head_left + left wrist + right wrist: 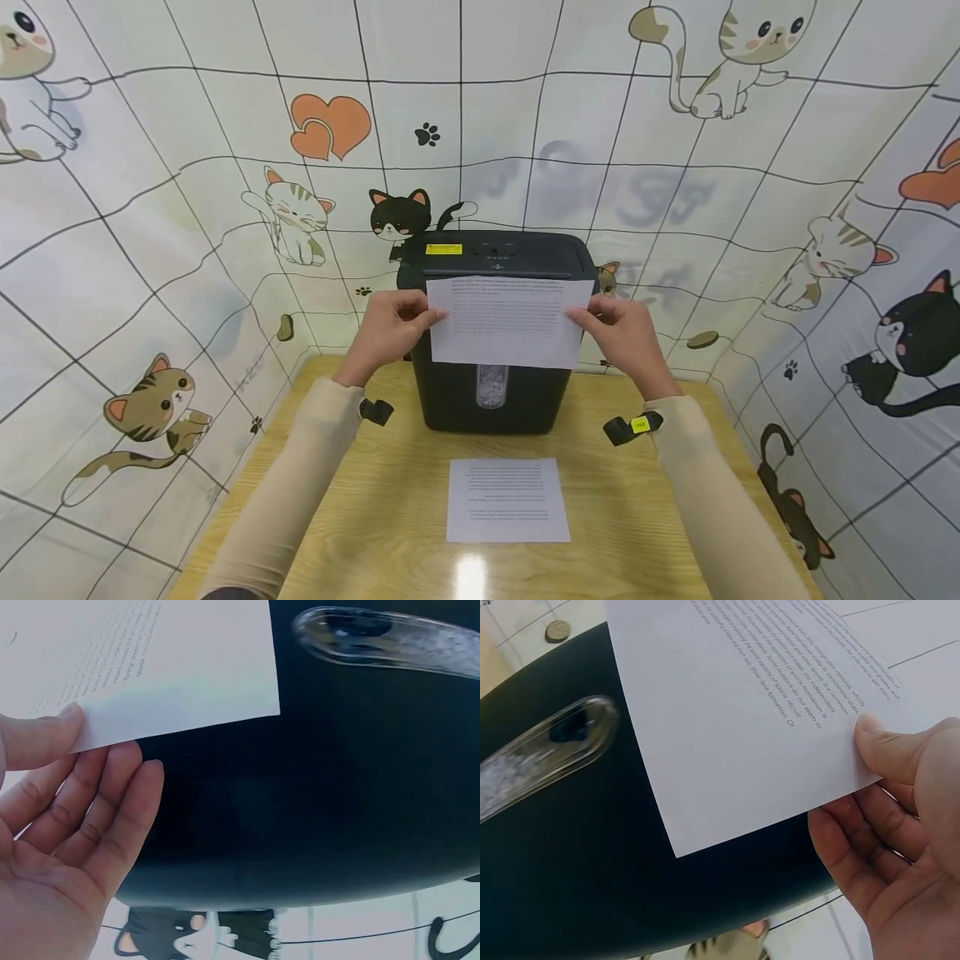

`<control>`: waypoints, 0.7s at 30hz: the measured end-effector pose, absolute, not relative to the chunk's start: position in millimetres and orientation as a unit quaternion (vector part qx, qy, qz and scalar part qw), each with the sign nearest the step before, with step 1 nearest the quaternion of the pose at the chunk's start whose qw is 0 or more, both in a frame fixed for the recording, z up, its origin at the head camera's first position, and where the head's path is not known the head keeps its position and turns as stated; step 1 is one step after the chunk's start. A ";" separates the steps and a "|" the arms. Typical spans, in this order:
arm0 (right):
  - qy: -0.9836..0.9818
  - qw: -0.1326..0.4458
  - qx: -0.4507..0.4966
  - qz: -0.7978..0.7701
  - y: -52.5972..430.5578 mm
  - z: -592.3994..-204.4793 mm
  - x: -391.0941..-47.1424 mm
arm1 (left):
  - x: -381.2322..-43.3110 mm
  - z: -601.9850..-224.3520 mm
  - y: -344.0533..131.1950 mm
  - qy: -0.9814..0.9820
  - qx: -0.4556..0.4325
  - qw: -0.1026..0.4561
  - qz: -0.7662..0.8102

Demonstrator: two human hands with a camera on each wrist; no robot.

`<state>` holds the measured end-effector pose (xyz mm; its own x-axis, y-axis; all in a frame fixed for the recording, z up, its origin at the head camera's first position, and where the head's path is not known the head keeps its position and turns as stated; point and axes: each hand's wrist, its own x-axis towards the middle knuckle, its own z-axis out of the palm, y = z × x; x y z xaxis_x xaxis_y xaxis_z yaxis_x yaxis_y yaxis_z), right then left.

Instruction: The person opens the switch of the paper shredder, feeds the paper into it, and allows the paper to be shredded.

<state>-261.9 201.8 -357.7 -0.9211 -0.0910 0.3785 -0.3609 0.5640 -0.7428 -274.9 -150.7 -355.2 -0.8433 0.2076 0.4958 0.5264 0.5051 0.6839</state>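
A printed sheet of paper [510,323] hangs in front of a black paper shredder [450,400], its upper edge near the shredder's top. My left hand [395,327] pinches the sheet's left edge between thumb and fingers. On the opposite edge, my right hand [621,333] pinches it the same way. Both wrist views show the thumb over the printed face and the fingers behind. Below the sheet, the shredder's clear window [492,387] shows white shreds inside. Whether the sheet touches the feed slot cannot be seen.
A second printed sheet [508,500] lies flat on the wooden table [375,500], in front of the shredder. A yellow label [444,249] is on the shredder's top. Cat-patterned cloth [510,117] surrounds the table at the back and sides.
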 end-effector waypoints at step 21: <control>-0.860 0.197 0.135 0.451 187.8 -284.4 -288.5 | -298.7 -288.3 -158.5 -0.838 -0.220 0.242 -0.436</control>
